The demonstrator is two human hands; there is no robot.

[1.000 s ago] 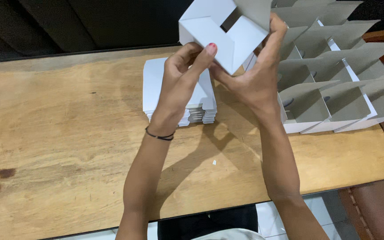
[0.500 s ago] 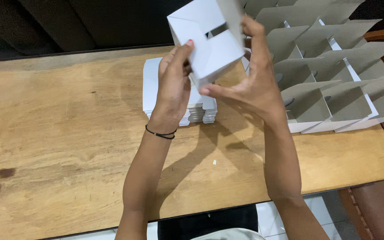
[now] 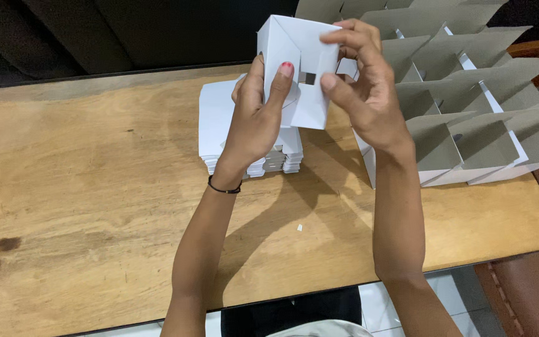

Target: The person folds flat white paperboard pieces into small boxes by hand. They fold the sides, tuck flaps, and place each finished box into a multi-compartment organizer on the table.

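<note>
A small white cardboard box (image 3: 294, 47) with a little slot in its side is held up above the table by both my hands. My left hand (image 3: 254, 118) grips its lower left side, thumb and fingers pressed on the flap. My right hand (image 3: 363, 87) holds the right side, fingers curled over the top edge and thumb near the slot. Behind my left hand lies a stack of flat white box blanks (image 3: 216, 122) on the wooden table (image 3: 82, 187).
A large white tray with a grey cardboard divider grid (image 3: 469, 106) stands on the table at the right, reaching its far right edge. A brown chair seat (image 3: 531, 293) shows below the table's right corner. A tiny white scrap (image 3: 299, 228) lies on the wood.
The box has been turned and folded from a half-open shape with flaps spread into a closed box. Both hands shifted their hold, moving slightly left and lower.
</note>
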